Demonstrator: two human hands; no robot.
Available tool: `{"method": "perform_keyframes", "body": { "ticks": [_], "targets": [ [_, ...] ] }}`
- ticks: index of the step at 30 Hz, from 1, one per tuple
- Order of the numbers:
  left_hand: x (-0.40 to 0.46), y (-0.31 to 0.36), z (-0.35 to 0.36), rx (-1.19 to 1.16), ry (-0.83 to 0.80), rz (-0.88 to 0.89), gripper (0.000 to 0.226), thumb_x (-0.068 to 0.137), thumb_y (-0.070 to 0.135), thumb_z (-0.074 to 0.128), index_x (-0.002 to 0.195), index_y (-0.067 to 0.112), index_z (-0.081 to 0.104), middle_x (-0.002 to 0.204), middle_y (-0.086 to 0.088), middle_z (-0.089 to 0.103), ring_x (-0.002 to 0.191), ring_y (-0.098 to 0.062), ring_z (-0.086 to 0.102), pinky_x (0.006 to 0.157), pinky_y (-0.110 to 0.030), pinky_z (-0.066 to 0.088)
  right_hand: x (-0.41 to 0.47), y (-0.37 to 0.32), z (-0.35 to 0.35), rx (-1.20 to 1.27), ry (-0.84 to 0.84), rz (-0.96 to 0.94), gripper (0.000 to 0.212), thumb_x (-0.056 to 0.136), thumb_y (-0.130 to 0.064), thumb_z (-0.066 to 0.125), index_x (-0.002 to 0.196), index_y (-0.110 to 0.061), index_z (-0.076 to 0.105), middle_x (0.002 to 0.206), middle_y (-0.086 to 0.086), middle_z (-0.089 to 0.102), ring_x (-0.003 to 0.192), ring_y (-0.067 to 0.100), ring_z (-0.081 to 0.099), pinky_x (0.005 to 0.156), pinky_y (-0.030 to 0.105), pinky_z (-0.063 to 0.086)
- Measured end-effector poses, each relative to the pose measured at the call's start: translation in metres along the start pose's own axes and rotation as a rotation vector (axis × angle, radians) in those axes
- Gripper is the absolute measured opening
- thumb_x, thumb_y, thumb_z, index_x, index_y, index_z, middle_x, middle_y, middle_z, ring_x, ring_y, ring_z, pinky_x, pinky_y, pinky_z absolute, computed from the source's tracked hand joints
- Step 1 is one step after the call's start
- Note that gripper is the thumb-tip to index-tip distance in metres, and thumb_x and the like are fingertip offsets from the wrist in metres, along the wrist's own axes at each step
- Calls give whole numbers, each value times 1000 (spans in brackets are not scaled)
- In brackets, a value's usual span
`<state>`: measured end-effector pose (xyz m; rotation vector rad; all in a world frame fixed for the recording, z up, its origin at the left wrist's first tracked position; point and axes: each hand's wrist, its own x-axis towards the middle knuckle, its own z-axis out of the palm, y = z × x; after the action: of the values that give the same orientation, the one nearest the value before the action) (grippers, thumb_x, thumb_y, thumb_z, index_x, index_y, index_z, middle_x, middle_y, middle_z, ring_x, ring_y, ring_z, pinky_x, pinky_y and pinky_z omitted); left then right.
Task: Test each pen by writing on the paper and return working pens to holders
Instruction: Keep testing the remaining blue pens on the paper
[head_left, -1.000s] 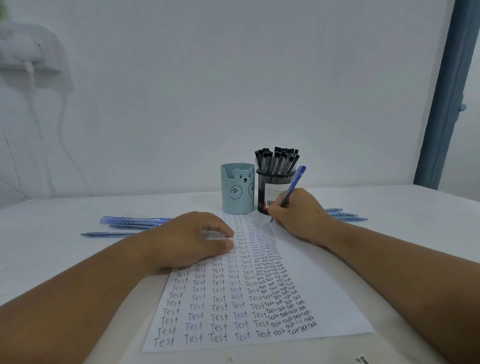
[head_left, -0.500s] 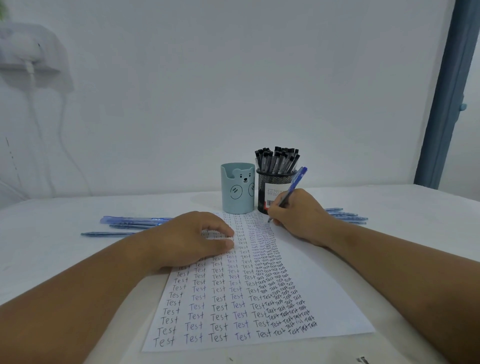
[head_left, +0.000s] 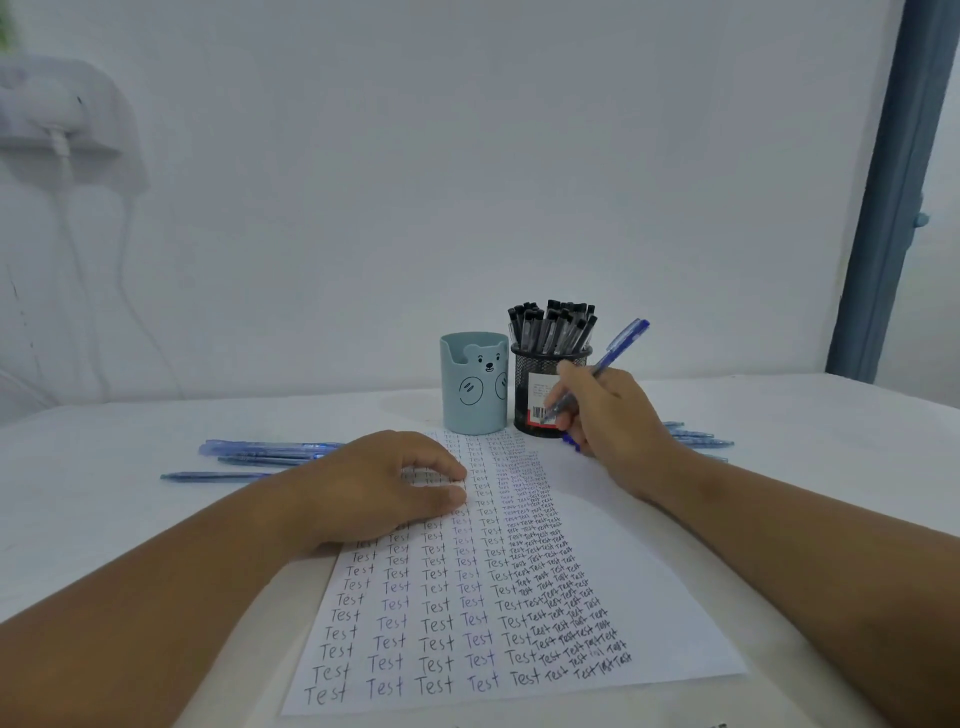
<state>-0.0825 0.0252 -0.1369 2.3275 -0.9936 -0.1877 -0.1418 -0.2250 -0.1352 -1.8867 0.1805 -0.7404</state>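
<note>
A white sheet of paper (head_left: 597, 582) is laid on the desk (head_left: 104, 467) beneath both hands, covered in columns of the word "Test" (larger and well spaced under the left hand, small and crowded toward the right hand). The right-hand strip of the sheet is unwritten.

A blue pen (head_left: 602, 364) is pinched in the right hand (head_left: 618, 421), between thumb and curled fingers. It is tilted, cap end raised up and to the right, tip pointed down-left and lifted clear of the paper, seen in front of the label of the black mesh holder (head_left: 540, 395). That holder, packed with black-capped pens (head_left: 553, 327) standing upright, is just beyond the right hand. Just beside it, on the side of the left hand, a pale blue holder (head_left: 472, 387) with a bear face is seen; its contents cannot be told.

The left hand (head_left: 374, 488) is rested on the top-left part of the paper, palm down, fingers loosely bent and touching the sheet, nothing gripped.

Loose blue pens (head_left: 260, 452) are lying on the desk beyond the left hand, to its outer side. More blue pens (head_left: 696, 439) are noted behind the right hand (partly hidden by it).
</note>
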Motion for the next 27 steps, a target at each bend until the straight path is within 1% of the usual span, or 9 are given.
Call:
{"method": "perform_keyframes", "body": {
  "ticks": [3,6,8,11,13,16,19,22,27],
  "targets": [
    [0,1,0,-13,-2,-8,29,83,56,70,111,46,70,131,30,55,126,5,47,109,-26,32,-5,-8,-4,-67,21,-129,52,106,-42,41,81,-3,63,67,-1,57,58,7,49,63,26,41],
    [0,1,0,-16,-3,-5,29,84,55,71,111,46,70,131,30,55,125,7,47,112,-27,32,-4,-12,-6,-206,41,-307,25,106,-30,41,99,-9,52,73,0,51,67,14,47,68,42,47],
    [-1,1,0,-15,-5,-6,29,84,55,70,111,46,70,130,30,55,125,7,46,110,-26,32,-3,-12,-6,-182,28,-383,10,106,-21,43,115,-21,39,73,0,47,63,16,45,62,45,46],
    [-1,2,-1,-3,1,-7,30,83,57,69,112,46,70,131,31,54,125,8,46,109,-25,31,-6,-13,-9,-185,-10,-458,26,106,-13,41,126,-27,33,64,-14,44,53,7,39,51,32,40],
    [-2,3,-1,7,1,-6,31,83,57,69,112,46,70,130,31,55,123,9,46,109,-24,31,-12,-16,-11,-260,-56,-489,17,107,-17,39,121,-28,41,54,-19,43,46,4,35,47,18,32],
    [-2,4,0,4,2,-4,31,83,57,68,112,46,70,129,32,54,122,11,46,110,-25,31,-18,-18,-12,-286,-102,-508,13,108,-24,41,106,-20,53,53,-17,44,48,4,35,48,15,30],
    [-3,5,0,-15,8,-12,29,84,55,69,111,45,71,130,32,54,124,8,46,111,-26,30,-15,-17,-12,-416,-108,-522,24,104,-20,51,94,-1,63,67,-1,57,60,10,45,56,28,35],
    [-4,4,0,-13,12,-11,28,84,54,69,110,45,71,131,30,55,125,6,47,111,-26,31,-14,-14,-13,-485,-146,-483,23,102,-18,53,91,-1,64,79,14,61,71,25,52,66,36,43],
    [-4,6,0,-15,14,-12,27,84,54,70,109,44,72,129,30,56,123,8,47,109,-24,32,-14,-14,-12,-553,-203,-484,27,103,-20,54,88,-2,69,74,5,55,66,8,45,62,15,33]
  ]
}}
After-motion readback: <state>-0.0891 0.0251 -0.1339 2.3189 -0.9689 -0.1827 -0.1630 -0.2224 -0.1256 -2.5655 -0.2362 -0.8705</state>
